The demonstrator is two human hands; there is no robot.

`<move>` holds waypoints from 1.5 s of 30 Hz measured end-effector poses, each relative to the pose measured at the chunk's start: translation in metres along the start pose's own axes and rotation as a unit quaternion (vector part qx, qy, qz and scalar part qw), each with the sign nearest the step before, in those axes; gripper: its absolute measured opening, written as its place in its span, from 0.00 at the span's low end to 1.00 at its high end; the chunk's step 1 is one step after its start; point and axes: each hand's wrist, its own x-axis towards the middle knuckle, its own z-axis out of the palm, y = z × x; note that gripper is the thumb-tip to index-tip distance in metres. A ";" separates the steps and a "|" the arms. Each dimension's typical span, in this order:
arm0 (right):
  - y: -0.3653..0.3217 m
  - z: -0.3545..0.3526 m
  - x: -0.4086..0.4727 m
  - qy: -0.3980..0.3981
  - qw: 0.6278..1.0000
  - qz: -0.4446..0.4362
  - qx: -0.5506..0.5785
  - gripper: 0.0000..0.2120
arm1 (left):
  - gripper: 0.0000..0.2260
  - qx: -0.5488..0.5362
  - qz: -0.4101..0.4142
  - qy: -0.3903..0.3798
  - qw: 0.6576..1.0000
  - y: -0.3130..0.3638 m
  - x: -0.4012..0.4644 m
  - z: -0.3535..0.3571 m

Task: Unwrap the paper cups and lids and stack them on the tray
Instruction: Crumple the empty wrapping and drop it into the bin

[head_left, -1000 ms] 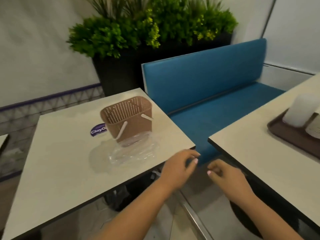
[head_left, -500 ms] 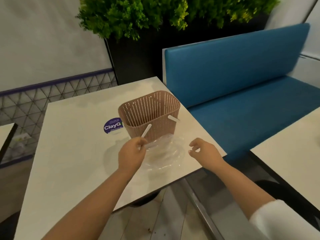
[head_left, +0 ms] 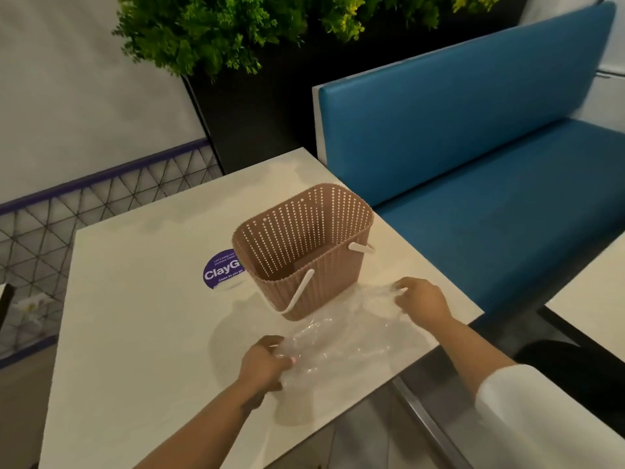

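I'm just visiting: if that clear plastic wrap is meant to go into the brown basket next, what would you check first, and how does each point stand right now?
1. Left hand grips the plastic wrap: ok.
2. Right hand pinches its far end: ok.
3. Basket upright, mouth open: ok.
4. Room inside basket: ok, it looks empty.
5. Wrap lifted off the table: not ok, the middle lies on it.
6. Anything left inside the wrap: cannot tell.

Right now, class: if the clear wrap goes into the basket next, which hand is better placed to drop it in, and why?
Probably the right hand. It pinches the wrap beside the basket, near its open rim. The left hand grips the wrap's near end, farther from the basket.
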 end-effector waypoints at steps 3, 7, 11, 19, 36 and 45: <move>0.009 -0.060 -0.021 -0.006 0.975 0.044 0.218 0.10 | 0.18 -0.114 -0.021 -0.110 0.987 0.019 -0.014 0.019; 0.031 -0.151 -0.064 0.052 0.942 -0.001 0.331 0.15 | 0.15 -0.169 -0.041 -0.264 0.949 0.073 -0.037 0.059; 0.062 -0.229 -0.107 0.061 0.933 -0.011 0.354 0.17 | 0.29 -0.205 0.040 -0.389 0.897 0.135 -0.059 0.100; 0.120 -0.308 -0.177 0.049 0.857 -0.009 0.514 0.17 | 0.29 -0.135 0.063 -0.497 0.855 0.207 -0.113 0.164; 0.141 -0.339 -0.214 0.137 0.921 0.044 0.363 0.08 | 0.18 -0.103 0.150 -0.486 0.855 0.239 -0.134 0.188; 0.113 -0.349 -0.213 0.166 0.887 -0.037 0.430 0.17 | 0.39 -0.070 0.108 -0.723 0.678 0.244 -0.122 0.177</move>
